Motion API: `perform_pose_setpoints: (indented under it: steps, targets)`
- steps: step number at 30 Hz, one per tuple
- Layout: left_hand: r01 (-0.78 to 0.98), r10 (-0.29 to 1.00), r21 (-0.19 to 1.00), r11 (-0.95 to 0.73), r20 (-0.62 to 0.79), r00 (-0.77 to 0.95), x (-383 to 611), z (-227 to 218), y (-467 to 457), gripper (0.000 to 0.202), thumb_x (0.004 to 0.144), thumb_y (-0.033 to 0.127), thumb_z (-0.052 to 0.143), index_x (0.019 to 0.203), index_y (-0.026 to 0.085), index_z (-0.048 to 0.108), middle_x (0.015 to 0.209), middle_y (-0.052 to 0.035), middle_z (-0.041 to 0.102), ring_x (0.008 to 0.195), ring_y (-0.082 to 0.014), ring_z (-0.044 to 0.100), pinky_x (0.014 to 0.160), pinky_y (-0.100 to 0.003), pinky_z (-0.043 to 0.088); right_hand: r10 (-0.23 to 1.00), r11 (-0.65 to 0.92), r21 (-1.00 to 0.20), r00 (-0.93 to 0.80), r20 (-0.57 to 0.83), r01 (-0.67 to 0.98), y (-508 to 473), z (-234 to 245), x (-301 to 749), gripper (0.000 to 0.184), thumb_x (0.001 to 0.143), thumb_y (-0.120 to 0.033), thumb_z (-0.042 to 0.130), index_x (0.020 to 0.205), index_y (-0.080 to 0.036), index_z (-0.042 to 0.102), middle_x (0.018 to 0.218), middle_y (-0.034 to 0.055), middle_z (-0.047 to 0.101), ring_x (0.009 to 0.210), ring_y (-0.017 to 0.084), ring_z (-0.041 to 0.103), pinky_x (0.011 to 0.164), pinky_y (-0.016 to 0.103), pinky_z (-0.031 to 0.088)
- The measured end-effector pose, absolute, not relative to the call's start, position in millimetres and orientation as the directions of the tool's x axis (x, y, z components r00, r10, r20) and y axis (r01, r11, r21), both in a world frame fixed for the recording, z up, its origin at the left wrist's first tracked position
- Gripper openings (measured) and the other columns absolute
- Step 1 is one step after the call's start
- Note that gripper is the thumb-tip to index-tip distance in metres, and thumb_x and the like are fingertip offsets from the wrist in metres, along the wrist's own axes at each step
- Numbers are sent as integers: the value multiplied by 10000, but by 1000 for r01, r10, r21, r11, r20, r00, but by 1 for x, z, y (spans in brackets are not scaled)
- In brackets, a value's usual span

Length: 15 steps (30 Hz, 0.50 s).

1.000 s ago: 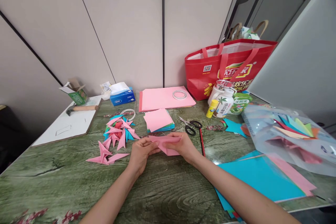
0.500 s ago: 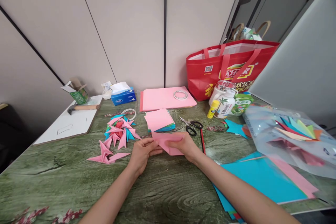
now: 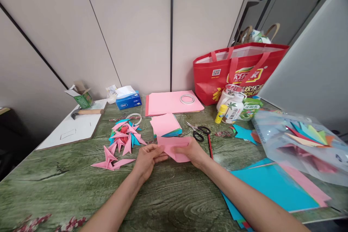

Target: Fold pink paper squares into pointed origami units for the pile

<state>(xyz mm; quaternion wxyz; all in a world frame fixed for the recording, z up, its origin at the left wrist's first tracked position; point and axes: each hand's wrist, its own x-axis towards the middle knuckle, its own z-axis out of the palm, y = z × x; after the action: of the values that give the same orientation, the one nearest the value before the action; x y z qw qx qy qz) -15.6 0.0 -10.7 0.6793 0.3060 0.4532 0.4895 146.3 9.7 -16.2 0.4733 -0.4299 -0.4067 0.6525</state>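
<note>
A pink sheet of paper [image 3: 176, 145], partly folded, is held up between both hands just above the table. My left hand [image 3: 149, 159] pinches its left edge between thumb and fingers. On the other side my right hand [image 3: 191, 152] is closed on the sheet, thumb on the near face and fingers behind it, out of sight. Right behind the sheet lies a stack of small squares of paper [image 3: 164, 125], pink on top. Left of my left hand are folded paper stars [image 3: 126, 134] in pink, blue and red, with loose pink folded pieces [image 3: 108, 159] nearer to me.
Black-handled scissors [image 3: 197, 130] and a red pencil [image 3: 210, 145] lie right of the stack. Farther right stand a glue stick [image 3: 221, 114], a white bottle [image 3: 233, 108] and a red bag [image 3: 209, 79]. Blue sheets [image 3: 277, 186] lie under my right forearm. A hammer [image 3: 87, 113] rests on a whiteboard [image 3: 67, 130].
Both hands keep their hold on the pink paper, nearly in place. The sheet's lower part looks slightly more curved. The whole view has shifted a few pixels.
</note>
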Motion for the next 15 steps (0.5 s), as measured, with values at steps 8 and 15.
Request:
perform_pose_setpoints:
  steps: [8,15]
  targets:
    - [-259,921,900,350,-281,268,-19,-14,0,248,597,230,717,799,92,677,755,-89,705,631,-174,650,637,-296,540,959,-239,-939,-214,-188,-246,9,-16,149,419,400,-224,777,790,-116,668,782,69,685,646,170,603,652,300,473]
    - [-138,872,915,379,-304,383,-21,-13,-1,376,626,270,694,947,78,651,781,-126,701,665,-205,657,652,-323,534,944,-193,-967,-299,-137,-165,11,-18,153,364,427,-254,764,737,-116,634,637,6,648,551,118,546,570,251,444]
